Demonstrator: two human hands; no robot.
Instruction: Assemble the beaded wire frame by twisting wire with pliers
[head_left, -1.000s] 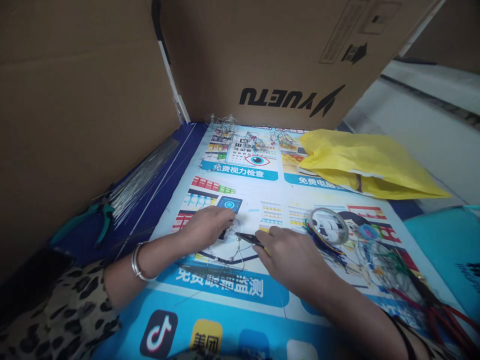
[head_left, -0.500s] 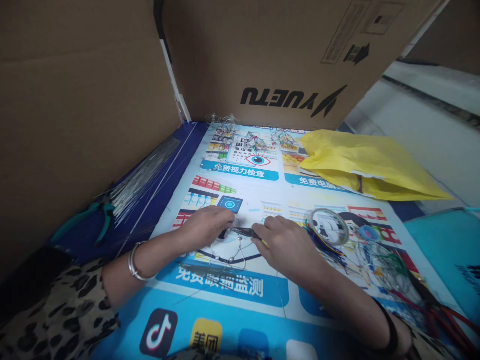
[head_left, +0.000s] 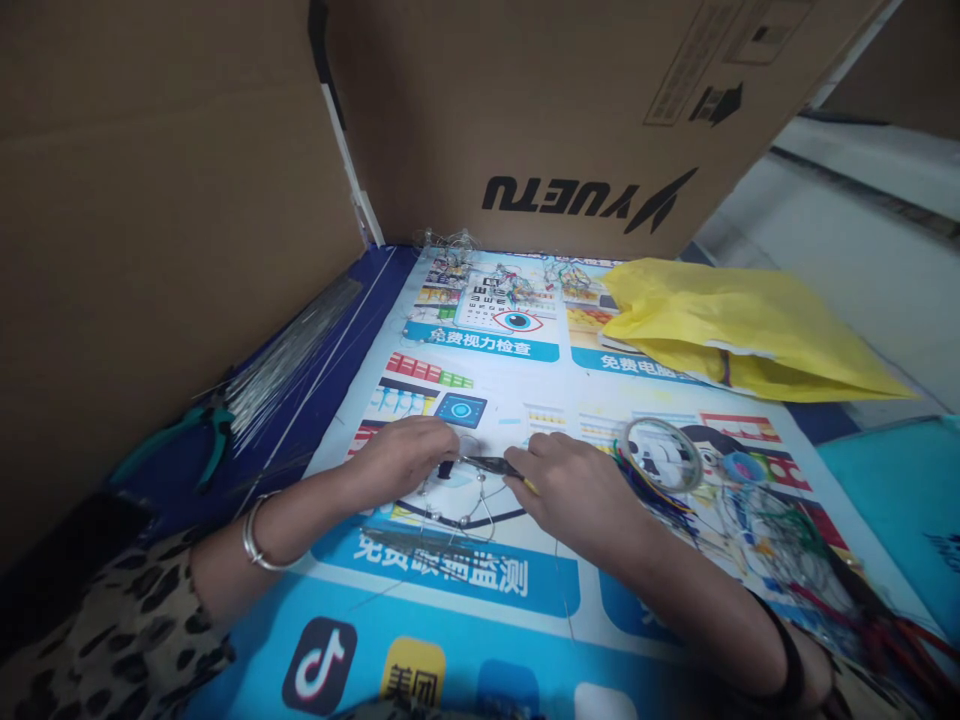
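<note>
My right hand (head_left: 566, 490) is closed round a pair of pliers (head_left: 491, 465) with dark, narrow jaws pointing left. The jaw tips meet thin wire at the top of a beaded wire piece (head_left: 465, 518), which lies bent on the printed sheet. My left hand (head_left: 409, 455) is closed just left of the jaws, fingertips pinched at the wire; the exact bit they hold is too small to make out clearly. Below the piece lies a bundle of straight thin wires (head_left: 420, 540) on the sheet.
Teal-handled pliers (head_left: 214, 440) and a sheaf of wires (head_left: 292, 350) lie at left. A tape roll (head_left: 694, 460), tangled wires (head_left: 772, 540) and a yellow bag (head_left: 750, 320) are at right. Cardboard walls (head_left: 525, 100) enclose the back and left; wire tangles (head_left: 510, 285) lie before them.
My left hand has shifted slightly left and away from the plier tips. My right hand and the pliers stay nearly in place.
</note>
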